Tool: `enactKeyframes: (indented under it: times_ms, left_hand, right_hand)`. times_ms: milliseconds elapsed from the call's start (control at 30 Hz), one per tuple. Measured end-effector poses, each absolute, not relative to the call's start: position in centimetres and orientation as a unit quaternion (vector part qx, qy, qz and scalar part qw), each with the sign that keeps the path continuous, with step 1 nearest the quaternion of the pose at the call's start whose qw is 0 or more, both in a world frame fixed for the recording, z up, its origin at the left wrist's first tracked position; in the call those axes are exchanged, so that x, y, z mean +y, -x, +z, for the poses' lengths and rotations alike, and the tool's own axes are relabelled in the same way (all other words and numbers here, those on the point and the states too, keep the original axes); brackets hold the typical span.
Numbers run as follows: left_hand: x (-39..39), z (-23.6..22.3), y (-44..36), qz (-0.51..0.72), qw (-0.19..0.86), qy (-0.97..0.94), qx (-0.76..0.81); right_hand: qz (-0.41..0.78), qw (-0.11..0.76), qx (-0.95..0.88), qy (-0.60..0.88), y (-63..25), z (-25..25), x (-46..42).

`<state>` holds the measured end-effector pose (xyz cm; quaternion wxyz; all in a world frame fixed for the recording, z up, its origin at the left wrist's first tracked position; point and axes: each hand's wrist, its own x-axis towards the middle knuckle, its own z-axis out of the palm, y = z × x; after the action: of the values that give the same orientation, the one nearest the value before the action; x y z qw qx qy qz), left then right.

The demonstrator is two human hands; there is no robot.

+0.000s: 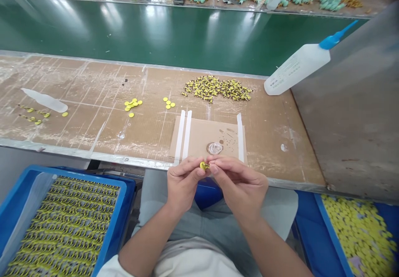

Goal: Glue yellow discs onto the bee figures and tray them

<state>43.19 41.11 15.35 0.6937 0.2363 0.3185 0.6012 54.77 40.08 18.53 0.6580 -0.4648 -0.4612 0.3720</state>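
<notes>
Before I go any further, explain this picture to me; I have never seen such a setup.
No machine here: these are a person's bare left hand and right hand, seen by a camera worn on that person's head, looking forward and down. Both hands pinch a small yellow piece in a fingertip grip, just over the table's near edge.

On the brown table lie a taped cardboard sheet, a pile of yellow-and-dark pieces and small groups of yellow discs. A white bottle leans at the right. Below the table's left side, a blue tray holds rows of yellow-and-dark pieces.
</notes>
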Motion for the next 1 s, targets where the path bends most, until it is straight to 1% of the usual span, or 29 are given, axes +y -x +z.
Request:
enactKeyframes:
  times_ms: [133, 300, 467, 600, 800, 1000]
  left_hand:
    - [41.0, 15.0, -42.9, 0.6, 0.678, -0.261, 0.334]
    - [40.9, 14.5, -42.5, 0.61, 0.648, -0.29, 0.351]
    - [41.0, 14.9, -42.4, 0.599, 0.649, -0.302, 0.357]
    - [41.1, 15.1, -41.9, 0.587, 0.66, -0.315, 0.346]
    - [41.5, 15.5, -40.4, 0.572, 0.654, -0.4, 0.29]
    - [42.3, 16.5, -39.4, 0.552, 0.661, -0.443, 0.248]
  right_hand:
    - [0.378, 0.646, -0.462, 0.475, -54.8, 18.7, 40.1]
    - [0.414, 0.634, -0.453, 0.471, -54.7, 19.3, 40.2]
    - [0.433, 0.623, -0.434, 0.486, -55.3, 19.3, 40.4]
    - [0.504, 0.612, -0.417, 0.444, -56.0, 19.2, 40.6]
    - [0.593, 0.573, -0.42, 0.379, -56.6, 19.6, 40.7]
    - [0.641, 0.537, -0.424, 0.35, -56.6, 20.1, 40.3]
